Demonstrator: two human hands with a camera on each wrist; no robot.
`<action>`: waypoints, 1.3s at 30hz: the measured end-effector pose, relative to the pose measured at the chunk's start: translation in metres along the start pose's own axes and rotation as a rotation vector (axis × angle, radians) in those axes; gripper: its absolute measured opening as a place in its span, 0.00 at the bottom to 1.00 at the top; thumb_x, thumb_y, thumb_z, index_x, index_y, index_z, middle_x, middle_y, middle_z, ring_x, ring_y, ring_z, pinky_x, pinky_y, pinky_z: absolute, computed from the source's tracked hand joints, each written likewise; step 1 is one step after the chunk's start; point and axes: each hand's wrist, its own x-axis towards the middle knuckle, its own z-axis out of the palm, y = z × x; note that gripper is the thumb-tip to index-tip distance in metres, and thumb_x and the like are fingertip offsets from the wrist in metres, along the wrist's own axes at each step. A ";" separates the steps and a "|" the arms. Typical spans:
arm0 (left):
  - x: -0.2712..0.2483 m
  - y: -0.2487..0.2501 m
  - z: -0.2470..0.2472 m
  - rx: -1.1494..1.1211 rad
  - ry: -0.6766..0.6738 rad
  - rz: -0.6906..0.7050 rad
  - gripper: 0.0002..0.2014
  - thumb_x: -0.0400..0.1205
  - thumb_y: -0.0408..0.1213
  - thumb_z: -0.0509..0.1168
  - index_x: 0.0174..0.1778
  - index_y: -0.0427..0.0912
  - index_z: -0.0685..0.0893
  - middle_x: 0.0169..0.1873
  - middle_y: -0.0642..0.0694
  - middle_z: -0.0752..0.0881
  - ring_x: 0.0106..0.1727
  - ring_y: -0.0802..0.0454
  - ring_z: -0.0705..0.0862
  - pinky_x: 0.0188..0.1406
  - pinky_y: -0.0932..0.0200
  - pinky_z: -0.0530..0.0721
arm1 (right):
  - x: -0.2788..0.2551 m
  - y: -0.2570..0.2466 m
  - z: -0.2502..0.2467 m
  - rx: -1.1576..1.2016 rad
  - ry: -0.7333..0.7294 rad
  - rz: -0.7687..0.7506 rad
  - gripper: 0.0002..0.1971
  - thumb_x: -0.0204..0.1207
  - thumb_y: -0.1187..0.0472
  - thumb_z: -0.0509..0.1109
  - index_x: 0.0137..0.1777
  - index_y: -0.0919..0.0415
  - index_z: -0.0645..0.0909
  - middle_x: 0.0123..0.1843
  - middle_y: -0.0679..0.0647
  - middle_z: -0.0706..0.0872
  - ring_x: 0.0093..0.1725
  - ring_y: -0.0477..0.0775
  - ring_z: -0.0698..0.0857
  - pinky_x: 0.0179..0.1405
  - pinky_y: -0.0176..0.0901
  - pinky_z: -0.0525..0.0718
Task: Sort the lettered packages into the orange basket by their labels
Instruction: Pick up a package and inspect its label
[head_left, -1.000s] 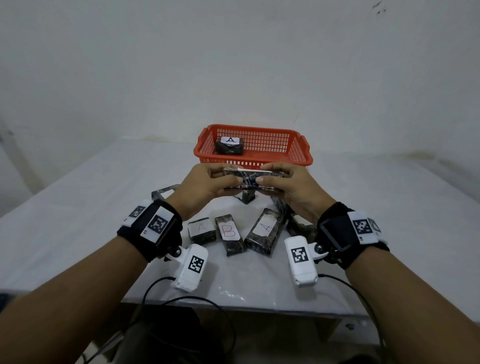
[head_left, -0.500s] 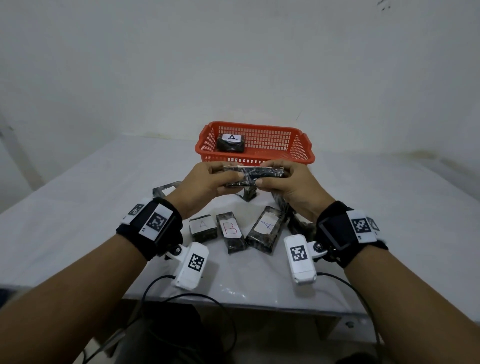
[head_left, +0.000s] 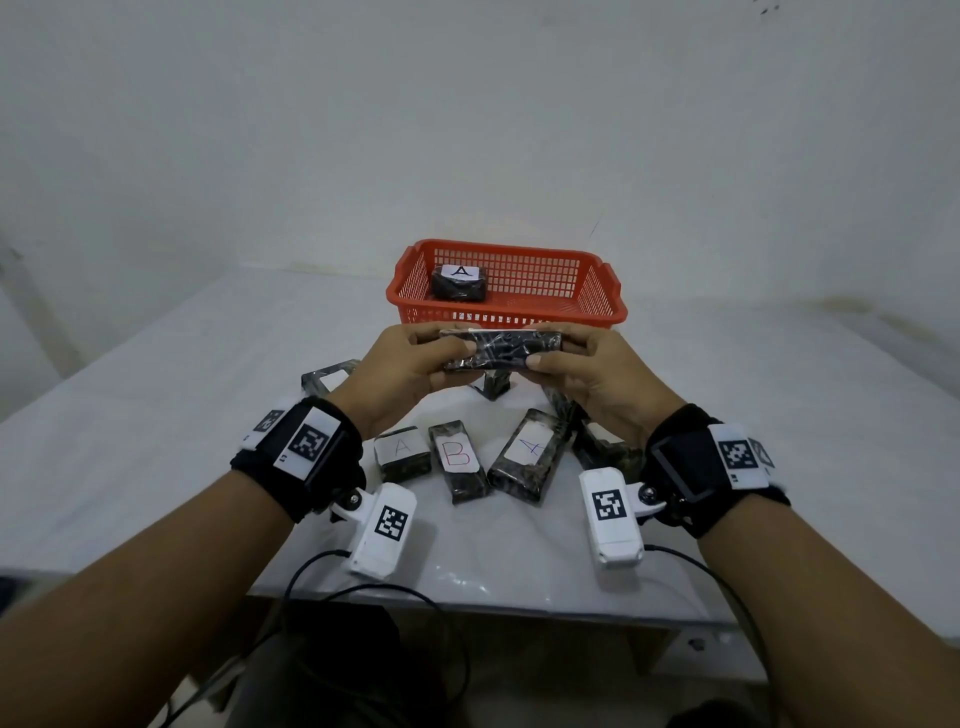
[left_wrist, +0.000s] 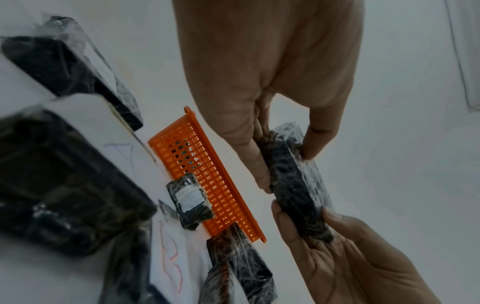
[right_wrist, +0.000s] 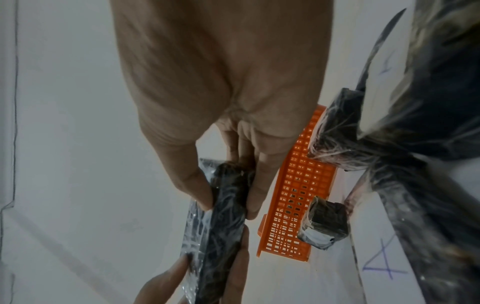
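Lying nearest on the white table (head_left: 156, 441) is a row of dark, film-wrapped packages with white paper labels: a short one marked A (head_left: 402, 453), a narrow one marked B in red (head_left: 458, 466), and a longer one with a blue A (head_left: 529, 460); more wrapped packages sit partly hidden under the right wrist and behind the left hand; above this row, clear of the table, both hands share one long dark package wrapped in clear film (head_left: 501, 351), held level and edge-on so its label cannot be read; the left hand (head_left: 402, 374) pinches its left end between thumb and fingers, and the right hand (head_left: 602, 379) pinches the right end the same way, the two hands a package-length apart; the wrist views show each thumb on one face and the fingers on the other; beyond the held package, near it, stands the orange plastic mesh basket (head_left: 597, 296), and inside, toward its left end, lies a small dark package labelled A (head_left: 460, 283).
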 end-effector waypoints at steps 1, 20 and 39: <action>0.000 0.000 0.000 -0.003 -0.008 -0.008 0.14 0.86 0.23 0.66 0.67 0.23 0.84 0.62 0.31 0.89 0.58 0.44 0.92 0.55 0.56 0.91 | 0.000 0.000 -0.001 -0.010 0.007 0.004 0.20 0.77 0.81 0.73 0.69 0.75 0.82 0.64 0.67 0.91 0.64 0.64 0.92 0.64 0.48 0.91; -0.005 -0.006 -0.003 0.128 -0.028 0.039 0.15 0.82 0.21 0.71 0.65 0.34 0.87 0.60 0.35 0.92 0.61 0.39 0.92 0.63 0.50 0.91 | -0.002 0.005 0.011 -0.280 0.070 -0.097 0.24 0.65 0.73 0.86 0.62 0.66 0.88 0.56 0.56 0.94 0.58 0.54 0.94 0.64 0.46 0.89; -0.005 -0.008 -0.002 0.132 0.018 0.009 0.10 0.87 0.28 0.68 0.63 0.29 0.88 0.57 0.37 0.94 0.59 0.41 0.93 0.63 0.47 0.91 | -0.008 -0.002 0.015 0.024 0.089 0.059 0.12 0.82 0.70 0.73 0.63 0.74 0.84 0.60 0.67 0.92 0.56 0.61 0.94 0.59 0.51 0.93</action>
